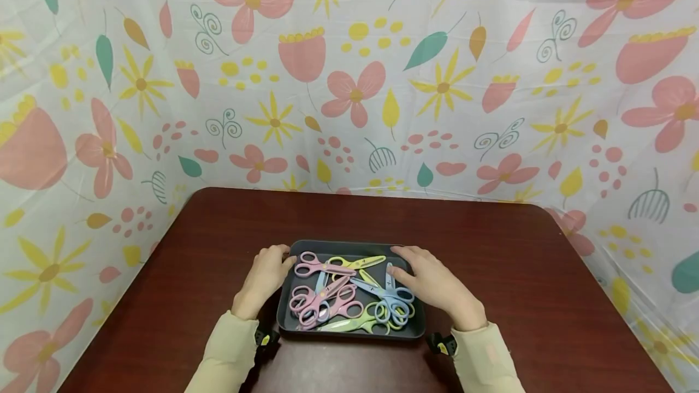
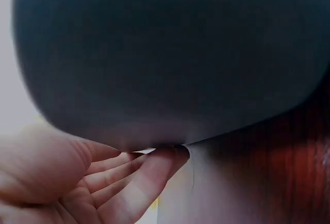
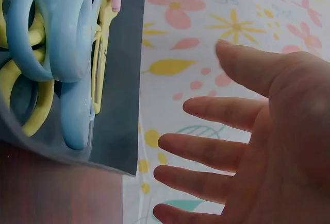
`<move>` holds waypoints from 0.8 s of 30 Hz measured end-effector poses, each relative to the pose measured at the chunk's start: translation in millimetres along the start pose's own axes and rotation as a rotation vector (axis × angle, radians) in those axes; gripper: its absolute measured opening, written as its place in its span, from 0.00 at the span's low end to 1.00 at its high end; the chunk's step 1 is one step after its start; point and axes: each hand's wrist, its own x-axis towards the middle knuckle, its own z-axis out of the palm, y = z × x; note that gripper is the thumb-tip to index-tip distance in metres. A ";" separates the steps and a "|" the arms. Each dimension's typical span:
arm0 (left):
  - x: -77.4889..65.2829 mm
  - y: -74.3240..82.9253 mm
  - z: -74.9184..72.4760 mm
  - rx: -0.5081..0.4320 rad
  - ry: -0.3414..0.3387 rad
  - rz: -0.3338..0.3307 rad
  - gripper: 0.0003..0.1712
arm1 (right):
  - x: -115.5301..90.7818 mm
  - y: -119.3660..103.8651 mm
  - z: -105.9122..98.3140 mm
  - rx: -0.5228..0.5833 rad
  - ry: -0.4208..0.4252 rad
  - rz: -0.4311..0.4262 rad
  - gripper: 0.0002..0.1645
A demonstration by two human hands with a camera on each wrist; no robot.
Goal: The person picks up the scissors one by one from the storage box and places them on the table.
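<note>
A dark grey rectangular tray (image 1: 352,336) sits on the table, holding several pairs of children's scissors. Pink scissors (image 1: 315,307) lie towards its left, and blue scissors (image 1: 391,305) towards its right. Yellow scissors (image 1: 357,264) are at the back, green scissors (image 1: 355,322) at the front. My left hand (image 1: 266,276) holds the tray's left rim; the left wrist view shows its fingertips (image 2: 161,161) against the dark tray wall. At the tray's right side, my right hand (image 1: 437,281) has its fingers straight and spread; in the right wrist view they stand apart from the wall.
The tray is on a dark reddish-brown table (image 1: 519,272) with rounded far corners. A flower-printed cloth (image 1: 355,132) hangs behind it and along both sides. Dark wrist-worn devices (image 1: 441,343) are at both sleeve cuffs.
</note>
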 end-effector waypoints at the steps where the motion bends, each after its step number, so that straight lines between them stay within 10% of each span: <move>1: -0.2 -0.2 0.3 -0.001 -0.008 -0.005 0.17 | 0.3 -0.4 -0.1 -0.011 -0.005 -0.002 0.35; 24: 0.8 1.8 -1.9 0.016 -0.078 -0.069 0.19 | -8.8 -12.7 1.9 -0.111 -0.105 -0.083 0.17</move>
